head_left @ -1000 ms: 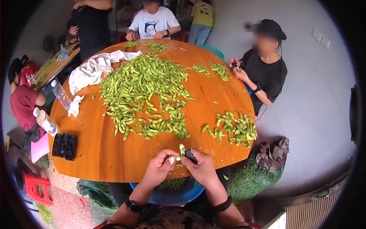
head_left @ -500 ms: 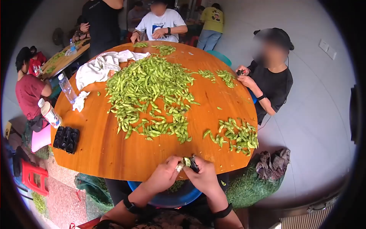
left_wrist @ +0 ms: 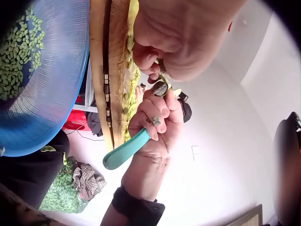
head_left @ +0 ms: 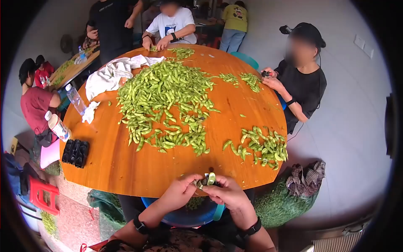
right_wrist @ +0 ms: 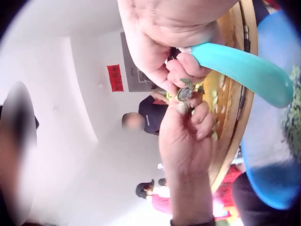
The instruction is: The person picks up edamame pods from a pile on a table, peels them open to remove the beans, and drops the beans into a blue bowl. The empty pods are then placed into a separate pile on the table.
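At the table's near edge my two hands meet. My right hand point(head_left: 228, 194) curls round a turquoise handle point(left_wrist: 126, 151), which sticks out below the fingers, and a green pod point(head_left: 211, 178) stands at its fingertips. My left hand point(head_left: 179, 194) pinches a small piece with thumb and fingers, close against the right fingertips. In the right wrist view the turquoise handle point(right_wrist: 244, 70) points toward a blue basket point(right_wrist: 268, 174). That basket, seen from the left wrist, holds shelled green beans point(left_wrist: 21, 56). The fingers partly hide the pod and the tool's working end.
A big heap of pods point(head_left: 166, 92) covers the middle of the round table point(head_left: 109, 168), with a smaller pile point(head_left: 268, 147) at right. A black tray point(head_left: 75, 153), bottles point(head_left: 75, 99) and a white cloth point(head_left: 105, 77) lie left. Several people sit or stand around.
The right hand has turned, so the turquoise handle now shows beneath it. The pod stands more upright at the fingertips. Across the table, the person in white has lowered both hands to the small pile.
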Tool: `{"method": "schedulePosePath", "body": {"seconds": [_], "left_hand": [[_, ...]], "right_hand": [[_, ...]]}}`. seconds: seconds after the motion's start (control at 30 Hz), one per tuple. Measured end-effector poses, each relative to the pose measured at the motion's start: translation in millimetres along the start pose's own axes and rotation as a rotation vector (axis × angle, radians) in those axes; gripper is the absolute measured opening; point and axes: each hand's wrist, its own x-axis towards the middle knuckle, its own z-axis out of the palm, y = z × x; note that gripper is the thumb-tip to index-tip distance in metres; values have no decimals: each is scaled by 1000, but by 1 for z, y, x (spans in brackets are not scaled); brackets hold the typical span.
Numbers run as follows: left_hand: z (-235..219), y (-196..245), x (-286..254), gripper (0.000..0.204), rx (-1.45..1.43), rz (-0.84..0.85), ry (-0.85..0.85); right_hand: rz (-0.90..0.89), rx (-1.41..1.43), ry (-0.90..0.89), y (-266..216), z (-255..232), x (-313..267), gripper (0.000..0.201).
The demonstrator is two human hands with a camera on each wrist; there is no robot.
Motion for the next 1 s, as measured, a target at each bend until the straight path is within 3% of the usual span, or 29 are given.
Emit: {"method": "schedulePosePath", "body": {"seconds": [0.1, 0.13, 0.17, 0.2, 0.33, 0.4, 0.47, 0.5, 0.57, 0.6, 0.67, 0.83, 0.9, 0.97, 1.0], "left_hand": [[-4, 7, 2, 28, 16, -94, -39], [-8, 4, 2, 29, 263, -3, -29], [-11, 3, 1, 30, 510, 90, -18], [-13, 4, 0, 30, 513, 88, -17], [-17, 17, -2, 29, 629, 252, -142], [-20, 17, 4, 28, 694, 330, -190], [-30, 9, 17, 28, 817, 404, 102], [-36, 8, 25, 28, 820, 401, 102], [-50, 4, 43, 28, 905, 212, 352], [-56, -5, 51, 28, 908, 214, 350], [-65, -22, 61, 24, 1040, 123, 389], [-66, -15, 58, 22, 957, 115, 412], [-60, -13, 52, 23, 797, 62, 405], [-50, -1, 47, 24, 672, 136, 359], [-43, 6, 45, 25, 545, 208, 321]], "right_hand": [[-134, -226, 129, 0, -20, 2, 7], [-441, -555, 339, 6, -29, 11, 11], [-545, -930, 530, -4, -43, 2, 14], [-527, -1022, 666, 0, -62, 5, 16], [-451, -987, 647, -9, -80, -1, 13], [-550, -1076, 700, -12, -74, -5, 12], [-510, -1065, 700, -12, -72, -7, 12], [-469, -1056, 702, -12, -71, -7, 12], [-564, -1017, 647, -8, -71, -6, 13], [-658, -981, 596, -7, -72, -5, 14], [-658, -940, 569, -4, -65, -5, 15], [-562, -940, 434, -1, -49, -3, 20], [-576, -908, 425, -2, -37, 0, 21], [-450, -614, 230, -1, -28, 6, 18], [-254, -533, 199, -10, -19, 5, 15]]}}
